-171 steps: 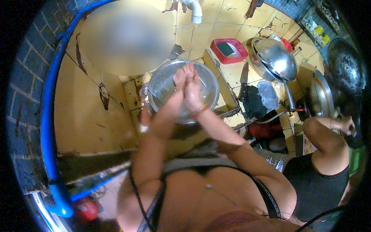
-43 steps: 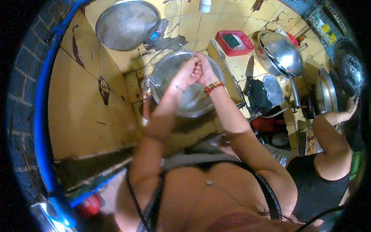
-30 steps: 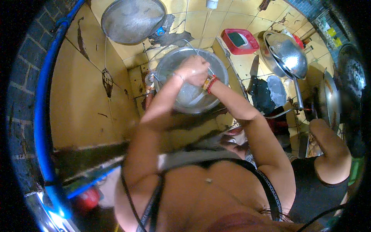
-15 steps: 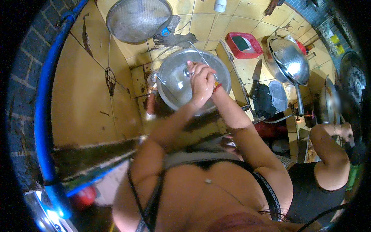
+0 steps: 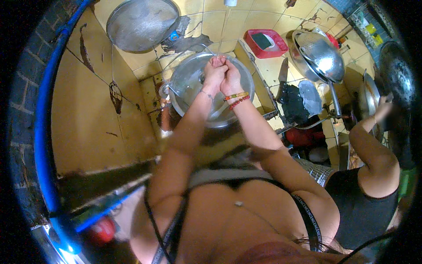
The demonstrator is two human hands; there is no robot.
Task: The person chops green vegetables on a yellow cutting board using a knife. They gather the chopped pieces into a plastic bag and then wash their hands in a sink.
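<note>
My left hand (image 5: 213, 78) and my right hand (image 5: 231, 75) are pressed together, fingers curled into each other. They are over a round metal pail (image 5: 187, 112) with water in it and a thin wire handle. A thin stream of water (image 5: 225, 33) runs from a white spout (image 5: 230, 2) down onto my fingers. I see nothing held, though my palms are mostly hidden. Beaded bracelets (image 5: 238, 102) circle my right wrist, and a thin one is on my left.
A mesh strainer (image 5: 143, 25) hangs on the tiled wall. Rightward are a red tray (image 5: 266, 52) with a green sponge, a knife (image 5: 283, 70), dark cloth or plastic (image 5: 295, 108) and metal pans (image 5: 323, 57). A co-worker's arm (image 5: 373, 149) reaches toward a wok (image 5: 398, 72).
Before, my right hand lay across my left, lower over the pail. Now both are side by side, fingers curled together under the stream. The view has shifted, and the co-worker's hand has moved up.
</note>
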